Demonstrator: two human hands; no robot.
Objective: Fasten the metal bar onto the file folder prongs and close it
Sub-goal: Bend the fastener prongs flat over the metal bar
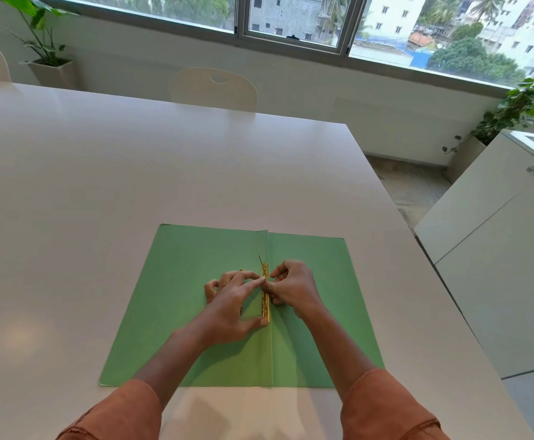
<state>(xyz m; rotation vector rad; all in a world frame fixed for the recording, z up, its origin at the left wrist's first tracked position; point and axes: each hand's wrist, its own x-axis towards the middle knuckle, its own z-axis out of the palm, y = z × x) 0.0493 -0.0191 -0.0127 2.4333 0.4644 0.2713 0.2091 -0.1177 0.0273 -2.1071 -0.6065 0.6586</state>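
A green file folder (176, 312) lies open and flat on the white table (132, 169). A gold metal bar (265, 300) runs along its centre fold. One thin prong (260, 261) sticks up at the bar's far end. My left hand (234, 303) presses on the bar, with its thumb at the near end and a fingertip at the middle. My right hand (294, 287) pinches at the bar's middle from the right side; what its fingertips hold is too small to tell. A small gold piece (241, 270) shows just beyond my left fingers.
The table's right edge (417, 249) runs close to the folder. A white cabinet (497, 249) stands to the right. A white chair (214, 88) is tucked in at the far side, and potted plants (46, 52) stand under the window.
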